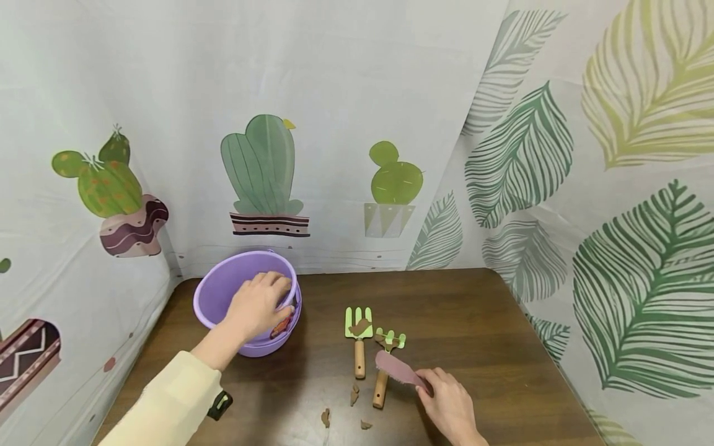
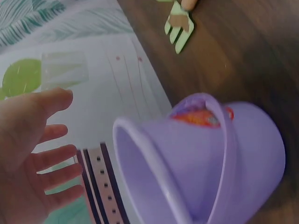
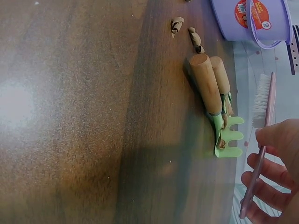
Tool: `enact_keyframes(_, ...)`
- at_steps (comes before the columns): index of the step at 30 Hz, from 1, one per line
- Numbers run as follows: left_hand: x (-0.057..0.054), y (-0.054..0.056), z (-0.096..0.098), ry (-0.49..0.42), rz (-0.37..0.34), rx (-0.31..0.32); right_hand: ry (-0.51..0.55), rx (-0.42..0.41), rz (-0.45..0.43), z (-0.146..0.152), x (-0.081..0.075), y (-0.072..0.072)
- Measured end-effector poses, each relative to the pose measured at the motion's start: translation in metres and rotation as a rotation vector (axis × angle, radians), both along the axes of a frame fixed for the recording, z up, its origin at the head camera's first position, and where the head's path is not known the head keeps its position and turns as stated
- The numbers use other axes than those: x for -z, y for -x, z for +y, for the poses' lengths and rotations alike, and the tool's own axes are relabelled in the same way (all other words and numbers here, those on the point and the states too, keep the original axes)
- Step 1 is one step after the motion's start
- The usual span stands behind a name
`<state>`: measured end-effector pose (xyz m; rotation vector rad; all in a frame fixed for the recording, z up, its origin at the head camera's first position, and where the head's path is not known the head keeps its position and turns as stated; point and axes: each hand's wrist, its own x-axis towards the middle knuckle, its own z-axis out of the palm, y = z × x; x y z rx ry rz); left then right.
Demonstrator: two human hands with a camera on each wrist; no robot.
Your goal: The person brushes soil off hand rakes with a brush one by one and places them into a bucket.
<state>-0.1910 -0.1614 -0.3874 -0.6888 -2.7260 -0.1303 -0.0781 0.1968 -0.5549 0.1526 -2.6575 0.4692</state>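
Note:
My left hand [image 1: 259,306] is over the near right side of the purple bucket [image 1: 223,279], its fingers relaxed. In the left wrist view that hand [image 2: 37,154] holds nothing and appears apart from the bucket's rim. My right hand [image 1: 446,402] grips a pink brush [image 1: 398,370] by its handle; white bristles show in the right wrist view. The brush head is above the small green rake [image 1: 380,389], hiding part of its wooden handle. Beside it lies a green garden fork [image 1: 359,359]. Brown scraps rest on the heads of both tools.
Several loose brown scraps [image 1: 326,417] lie on the dark wooden table [image 1: 446,310] near its front. A fabric backdrop [image 1: 334,74] printed with cacti and leaves hangs behind the table and along its sides. A red label [image 3: 252,14] is on the bucket's side.

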Motion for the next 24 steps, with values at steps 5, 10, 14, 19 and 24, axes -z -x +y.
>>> enact_keyframes(5, 0.012, -0.002, 0.016, -0.013, 0.003, 0.028, 0.003, -0.005, 0.014, 0.000, 0.002, 0.001)
enact_keyframes(10, 0.026, -0.005, 0.031, -0.061, -0.022, 0.037, 0.000, -0.004, 0.050, 0.002, 0.005, 0.001)
enact_keyframes(14, 0.039, -0.006, 0.041, -0.103, -0.067, 0.040, 0.009, 0.003, 0.036, 0.003, 0.007, 0.001)
enact_keyframes(19, 0.062, -0.007, 0.051, -0.159, -0.139, 0.020, 0.017, 0.014, 0.020, 0.003, 0.008, 0.001)
enact_keyframes(24, 0.085, -0.007, 0.056, -0.182, -0.166, -0.011, 0.014, 0.011, 0.036, 0.002, 0.008, 0.000)
